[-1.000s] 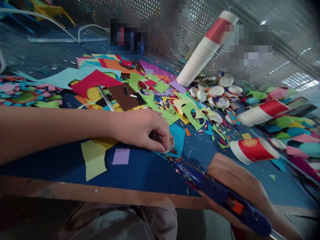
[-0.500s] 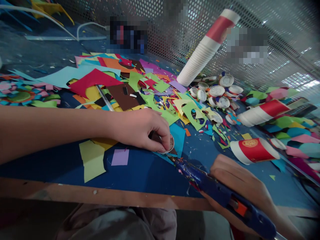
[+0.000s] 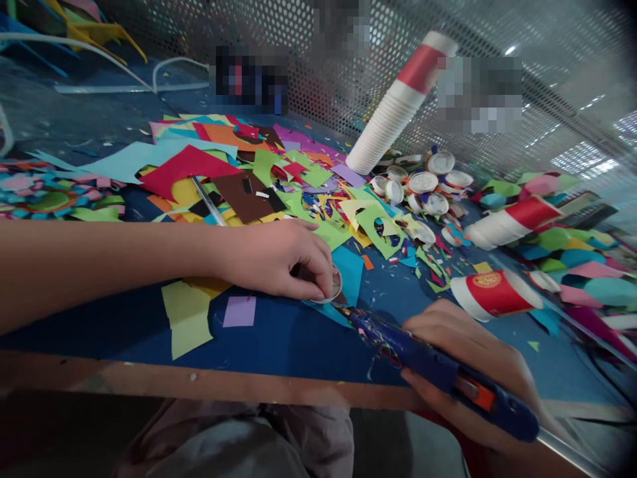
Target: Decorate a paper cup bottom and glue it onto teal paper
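Note:
My right hand (image 3: 468, 358) is wrapped around a dark blue hot glue gun (image 3: 423, 358) with an orange switch; a clear glue stick comes out of its back end. Its nozzle points at the lower edge of a small round cup bottom (image 3: 337, 284), on or very close to it. With thumb and fingers, my left hand (image 3: 293, 262) pinches that cup bottom against a piece of blue paper (image 3: 353, 265). The fingers hide part of the cup bottom. A light yellow paper piece (image 3: 188, 318) and a lilac square (image 3: 239, 312) lie below my left wrist.
Coloured paper scraps (image 3: 249, 186) cover the blue table's middle. A tall paper cup stack (image 3: 393, 113) leans behind several cut cup bottoms (image 3: 423, 182). A red and white cup (image 3: 495, 294) lies near my right hand. The table's wooden edge (image 3: 199, 378) runs in front.
The view has shifted slightly. The glue gun's nozzle stays by the cup bottom, and my left hand keeps its pinch there.

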Demonstrator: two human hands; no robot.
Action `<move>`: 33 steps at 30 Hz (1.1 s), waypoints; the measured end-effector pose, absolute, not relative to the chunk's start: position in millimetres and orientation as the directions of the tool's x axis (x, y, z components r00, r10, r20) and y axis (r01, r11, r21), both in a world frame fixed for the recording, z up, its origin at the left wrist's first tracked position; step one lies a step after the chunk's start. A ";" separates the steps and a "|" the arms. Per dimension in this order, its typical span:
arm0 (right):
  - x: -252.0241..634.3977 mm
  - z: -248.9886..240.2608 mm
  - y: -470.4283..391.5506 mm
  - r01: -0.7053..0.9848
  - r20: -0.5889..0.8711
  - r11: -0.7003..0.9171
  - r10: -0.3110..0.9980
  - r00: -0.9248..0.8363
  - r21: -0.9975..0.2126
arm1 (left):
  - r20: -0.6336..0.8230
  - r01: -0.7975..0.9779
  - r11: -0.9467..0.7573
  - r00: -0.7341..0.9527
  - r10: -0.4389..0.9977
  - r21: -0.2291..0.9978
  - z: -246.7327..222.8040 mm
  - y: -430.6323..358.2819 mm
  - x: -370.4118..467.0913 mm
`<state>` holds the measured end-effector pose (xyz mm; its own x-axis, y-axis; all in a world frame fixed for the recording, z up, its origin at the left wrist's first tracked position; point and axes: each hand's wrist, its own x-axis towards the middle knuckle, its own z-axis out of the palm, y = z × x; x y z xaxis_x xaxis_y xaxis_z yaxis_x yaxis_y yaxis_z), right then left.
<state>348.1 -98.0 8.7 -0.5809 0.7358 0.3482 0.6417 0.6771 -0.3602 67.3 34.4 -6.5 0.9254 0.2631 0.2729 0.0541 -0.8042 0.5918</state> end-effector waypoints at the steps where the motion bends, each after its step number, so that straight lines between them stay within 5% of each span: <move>1: 348.7 9.1 -98.9 0.643 0.342 0.671 0.741 -0.577 -0.370 | 0.271 0.056 -0.815 0.928 0.256 0.577 -5.3 33.2 67.2; 10: 344.5 11.2 -103.8 0.656 0.353 0.666 0.745 -0.566 -0.355 | 0.273 0.080 -0.905 0.939 0.210 0.419 9.5 21.7 67.1; 20: 323.0 13.8 -104.7 0.733 0.370 0.661 0.729 -0.576 -0.162 | 0.331 0.050 -0.909 0.922 0.201 0.413 -0.4 24.6 69.2; 33: 326.5 17.3 -104.3 0.685 0.396 0.723 0.656 -0.643 -0.086 | 0.436 0.004 -0.921 0.880 0.188 0.390 -12.2 27.4 67.3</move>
